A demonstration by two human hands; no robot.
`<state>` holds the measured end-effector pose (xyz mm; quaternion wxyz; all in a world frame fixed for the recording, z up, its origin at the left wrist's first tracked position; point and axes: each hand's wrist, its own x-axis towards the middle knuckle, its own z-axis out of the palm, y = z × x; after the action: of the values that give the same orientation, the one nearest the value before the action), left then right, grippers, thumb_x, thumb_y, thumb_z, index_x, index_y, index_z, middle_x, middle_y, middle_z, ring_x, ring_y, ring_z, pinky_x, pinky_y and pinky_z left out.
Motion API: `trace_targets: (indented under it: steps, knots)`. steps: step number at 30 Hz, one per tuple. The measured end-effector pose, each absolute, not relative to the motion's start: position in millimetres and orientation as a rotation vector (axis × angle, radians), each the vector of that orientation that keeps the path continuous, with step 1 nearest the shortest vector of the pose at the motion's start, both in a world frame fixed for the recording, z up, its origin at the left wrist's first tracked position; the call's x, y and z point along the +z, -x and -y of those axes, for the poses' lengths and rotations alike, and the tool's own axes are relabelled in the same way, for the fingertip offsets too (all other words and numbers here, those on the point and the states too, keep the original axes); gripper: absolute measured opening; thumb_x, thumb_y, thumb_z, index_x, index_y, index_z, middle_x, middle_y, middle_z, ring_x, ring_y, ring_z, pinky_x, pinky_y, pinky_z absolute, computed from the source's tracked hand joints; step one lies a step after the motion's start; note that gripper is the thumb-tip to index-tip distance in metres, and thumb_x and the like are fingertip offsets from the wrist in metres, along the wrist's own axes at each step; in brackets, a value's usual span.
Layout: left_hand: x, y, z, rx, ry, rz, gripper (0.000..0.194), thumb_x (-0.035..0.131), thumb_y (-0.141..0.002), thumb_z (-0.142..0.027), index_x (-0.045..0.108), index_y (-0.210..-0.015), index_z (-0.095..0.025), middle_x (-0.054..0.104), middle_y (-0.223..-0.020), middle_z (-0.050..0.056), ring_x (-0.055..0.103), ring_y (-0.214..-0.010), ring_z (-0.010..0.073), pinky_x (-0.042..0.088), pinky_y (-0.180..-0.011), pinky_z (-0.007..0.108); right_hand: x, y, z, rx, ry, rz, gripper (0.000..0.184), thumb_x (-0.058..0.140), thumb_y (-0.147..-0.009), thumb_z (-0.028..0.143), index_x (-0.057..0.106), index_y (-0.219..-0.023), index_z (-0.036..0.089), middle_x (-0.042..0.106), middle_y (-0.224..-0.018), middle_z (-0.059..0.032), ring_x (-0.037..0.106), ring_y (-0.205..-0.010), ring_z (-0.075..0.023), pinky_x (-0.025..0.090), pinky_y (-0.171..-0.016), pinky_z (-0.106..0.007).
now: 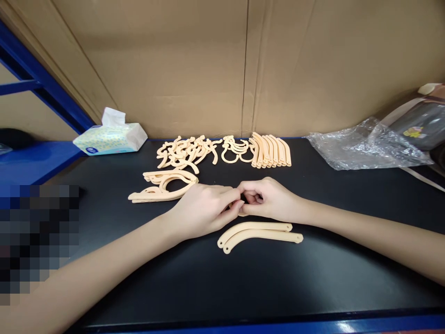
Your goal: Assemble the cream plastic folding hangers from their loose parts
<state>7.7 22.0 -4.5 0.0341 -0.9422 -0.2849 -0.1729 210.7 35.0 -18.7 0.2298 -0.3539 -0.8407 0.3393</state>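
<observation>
My left hand (203,208) and my right hand (266,197) meet at the middle of the black table (313,278), fingers pinched together on a small beige plastic piece (242,214) that is mostly hidden between them. Just in front of the hands lie two curved beige arms (259,233) side by side. Left of my left hand sits a short stack of assembled beige hanger pieces (163,185). Further back are a heap of beige hooks (184,152), some beige loops (236,149) and a row of curved beige arms (273,150).
A tissue pack (111,138) rests at the back left by a blue shelf frame (38,79). A crumpled clear plastic bag (365,146) lies at the back right. Brown cardboard (208,65) forms the back wall. A blurred patch covers the left edge.
</observation>
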Motion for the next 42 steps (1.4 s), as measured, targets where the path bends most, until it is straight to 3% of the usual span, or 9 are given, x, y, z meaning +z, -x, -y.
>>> trace_targets:
  steps: [7,15,24,27,31,33,36,39,42]
  knots:
    - [-5.2,-6.7,-23.2,-0.481,2.916,0.86,0.028,0.041,-0.097,-0.024,0.055,-0.074,-0.017,0.059,-0.065,-0.003,0.054,-0.055,0.0098,0.026,-0.05,0.024,-14.5,-214.1,-38.9,1.355,0.856,1.982,0.016,0.053,-0.085,0.023,0.059,-0.099,0.016,0.045,-0.056,0.008,0.04,-0.052,-0.0087,0.032,-0.053,-0.024]
    - [-2.9,-7.5,-21.7,-0.466,2.943,0.853,0.036,0.04,-0.098,-0.028,0.049,-0.065,-0.017,0.05,-0.057,-0.004,0.046,-0.048,0.0083,0.023,-0.048,0.025,-18.2,-212.6,-47.2,1.244,1.013,1.611,0.012,0.049,-0.085,0.023,0.059,-0.088,0.016,0.037,-0.049,0.0087,0.035,-0.048,-0.0084,0.027,-0.049,-0.024]
    - [-1.9,-5.9,-23.1,-0.473,2.809,0.871,0.033,0.041,-0.097,-0.026,0.051,-0.067,-0.018,0.054,-0.06,-0.003,0.05,-0.054,0.0099,0.025,-0.05,0.025,-19.4,-212.3,-47.5,1.247,1.002,1.633,0.013,0.05,-0.083,0.02,0.06,-0.088,0.016,0.04,-0.05,0.0085,0.036,-0.049,-0.008,0.028,-0.048,-0.023]
    - [11.6,-4.3,-20.8,-0.606,2.558,1.077,0.034,0.042,-0.097,-0.029,0.052,-0.067,-0.018,0.057,-0.062,-0.002,0.052,-0.058,0.0111,0.028,-0.052,0.025,-19.4,-212.2,-47.8,1.255,1.003,1.625,0.012,0.05,-0.081,0.02,0.06,-0.087,0.016,0.04,-0.051,0.0086,0.036,-0.048,-0.0079,0.028,-0.048,-0.023]
    - [38.4,4.8,-26.9,-0.662,2.116,1.556,0.029,0.043,-0.096,-0.04,0.058,-0.081,-0.021,0.064,-0.078,0.003,0.06,-0.086,0.0223,0.034,-0.058,0.027,-19.3,-212.5,-47.6,1.261,0.994,1.635,0.012,0.05,-0.081,0.02,0.06,-0.086,0.017,0.042,-0.052,0.0082,0.037,-0.048,-0.0076,0.028,-0.048,-0.024]
    - [46.7,14.5,-37.3,-0.566,2.041,1.663,0.033,0.041,-0.096,-0.045,0.061,-0.095,-0.019,0.064,-0.097,0.008,0.056,-0.105,0.029,0.042,-0.073,0.032,-19.7,-212.8,-47.6,1.26,0.985,1.644,0.011,0.05,-0.082,0.021,0.06,-0.086,0.017,0.042,-0.052,0.0081,0.037,-0.048,-0.0075,0.028,-0.048,-0.024]
    - [47.9,35.4,-59.1,-0.393,2.033,1.789,0.041,0.043,-0.094,-0.044,0.061,-0.11,-0.011,0.061,-0.11,0.016,0.052,-0.112,0.0331,0.042,-0.092,0.04,-20.9,-212.9,-47.7,1.263,0.977,1.642,0.01,0.051,-0.083,0.021,0.06,-0.086,0.017,0.041,-0.052,0.0083,0.037,-0.047,-0.0075,0.027,-0.048,-0.024]
    - [40.9,57.7,-79.7,-0.333,2.156,1.913,0.049,0.045,-0.092,-0.054,0.063,-0.108,-0.011,0.062,-0.106,0.014,0.056,-0.101,0.0298,0.044,-0.077,0.034,-22.1,-213.0,-48.0,1.276,0.971,1.634,0.011,0.051,-0.083,0.021,0.06,-0.086,0.017,0.041,-0.051,0.0085,0.037,-0.047,-0.0075,0.027,-0.048,-0.024]
    - [33.5,72.5,-92.0,-0.278,2.26,2.048,0.047,0.048,-0.089,-0.059,0.066,-0.098,-0.016,0.064,-0.078,0.002,0.056,-0.067,0.0157,0.036,-0.057,0.024,-23.0,-213.0,-48.1,1.283,0.963,1.63,0.011,0.051,-0.083,0.02,0.061,-0.086,0.016,0.042,-0.051,0.0084,0.037,-0.048,-0.0075,0.028,-0.048,-0.024]
